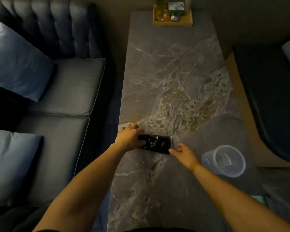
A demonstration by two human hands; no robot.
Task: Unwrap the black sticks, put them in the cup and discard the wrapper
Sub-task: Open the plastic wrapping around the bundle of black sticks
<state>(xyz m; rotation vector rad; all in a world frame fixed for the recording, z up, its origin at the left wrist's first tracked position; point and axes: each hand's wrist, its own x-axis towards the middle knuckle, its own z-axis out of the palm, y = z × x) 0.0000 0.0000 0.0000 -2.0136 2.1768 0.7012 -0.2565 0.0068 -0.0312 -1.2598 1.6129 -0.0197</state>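
Wrapped sticks (155, 144) lie between both hands (130, 137).

Wrapped black sticks bundle (155, 144) flat on marble worktop (174, 72), left hand (130, 137) gripping its left end, right hand (182, 154) fingertips touching right end, clear cup (224, 160) near right

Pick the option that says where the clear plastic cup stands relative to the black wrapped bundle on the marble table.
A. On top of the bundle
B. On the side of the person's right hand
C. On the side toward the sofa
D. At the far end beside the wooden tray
B: the clear plastic cup stands beyond the right hand, away from the black wrapped bundle that the left hand grips.
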